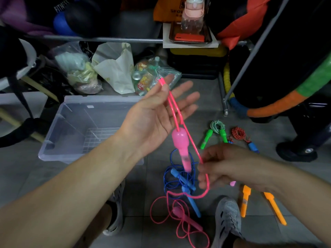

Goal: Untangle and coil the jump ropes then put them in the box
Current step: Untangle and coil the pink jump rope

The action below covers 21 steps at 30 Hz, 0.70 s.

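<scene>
Hanging off the open left grip (155,111), a thin pink plastic jump rope (179,138), seemingly floppy, is pinched mid-cord by the right grip (229,169).

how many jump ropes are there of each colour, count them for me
pink rope: 1
blue rope: 1
green rope: 1
red rope: 1
orange-handled rope, cord hidden: 1
total: 5

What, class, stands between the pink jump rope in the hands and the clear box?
Nothing visible blocks the open clear box. But the pink rope, draped on the left hand and pinched by the right hand, trails across the blue rope.
</scene>
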### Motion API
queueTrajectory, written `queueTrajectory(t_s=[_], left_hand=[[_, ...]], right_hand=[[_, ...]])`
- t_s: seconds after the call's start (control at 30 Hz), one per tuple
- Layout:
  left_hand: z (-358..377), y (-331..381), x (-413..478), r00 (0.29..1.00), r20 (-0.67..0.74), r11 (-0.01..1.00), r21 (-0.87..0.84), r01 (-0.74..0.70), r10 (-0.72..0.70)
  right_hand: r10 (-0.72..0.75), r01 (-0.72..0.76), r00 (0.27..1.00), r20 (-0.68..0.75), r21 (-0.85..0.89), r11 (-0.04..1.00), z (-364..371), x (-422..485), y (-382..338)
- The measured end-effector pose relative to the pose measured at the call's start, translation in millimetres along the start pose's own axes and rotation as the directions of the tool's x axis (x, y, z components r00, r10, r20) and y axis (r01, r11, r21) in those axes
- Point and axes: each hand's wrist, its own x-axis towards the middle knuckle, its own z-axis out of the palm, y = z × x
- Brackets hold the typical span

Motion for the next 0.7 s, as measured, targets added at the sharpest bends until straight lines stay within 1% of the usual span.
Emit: queueTrajectory(t_s=[0.1,0.13,0.2,0.27,0.33,0.37,0.4,0.47,0.5,0.57,0.6,0.63,0.7], left_hand=[[-6,0,2,0.996,-0.052,0.991,0.119,-0.065,0.072],[-9,-1,2,0.994,-0.059,0.984,0.158,-0.078,0.088],[-13,-2,3,0.994,-0.062,0.971,0.226,-0.077,0.093],[-12,-6,1,0.997,-0.048,0.940,0.337,-0.045,0.065],[-7,-15,-4,1.000,0.001,0.896,0.444,0.003,-0.003],[-5,-20,-8,0.998,0.042,0.876,0.481,0.027,-0.053],[-3,-25,-12,0.991,0.078,0.860,0.507,0.052,-0.106],[-1,-32,-17,0.970,0.115,0.842,0.525,0.123,-0.213],[-1,-34,-19,0.956,0.126,0.843,0.511,0.168,-0.266],[1,-34,-21,0.915,0.178,0.841,0.486,0.238,-0.362],[2,-34,-22,0.893,0.215,0.843,0.472,0.259,-0.395],[4,-33,-23,0.876,0.250,0.853,0.444,0.274,-0.412],[6,-29,-25,0.848,0.312,0.878,0.368,0.307,-0.428]], right_hand=[[-0.026,0.012,0.984,0.177,0.077,0.997,-11,-10,-6],[-0.067,0.041,0.964,0.257,0.103,0.994,-16,-14,-9],[-0.201,0.149,0.900,0.388,0.159,0.976,-28,-24,-14],[-0.347,0.285,0.829,0.438,0.202,0.937,-37,-34,-20],[-0.459,0.387,0.774,0.436,0.247,0.888,-43,-39,-24],[-0.508,0.424,0.763,0.400,0.284,0.860,-45,-39,-26],[-0.552,0.455,0.763,0.335,0.328,0.828,-46,-38,-28],[-0.597,0.503,0.791,0.135,0.413,0.759,-48,-32,-31],[-0.596,0.531,0.803,0.015,0.435,0.727,-48,-29,-34],[-0.546,0.582,0.809,-0.219,0.433,0.688,-47,-23,-38],[-0.488,0.588,0.808,-0.329,0.414,0.695,-49,-18,-37],[-0.425,0.579,0.804,-0.417,0.384,0.719,-50,-14,-37],[-0.317,0.516,0.799,-0.512,0.311,0.798,-50,-8,-33]])
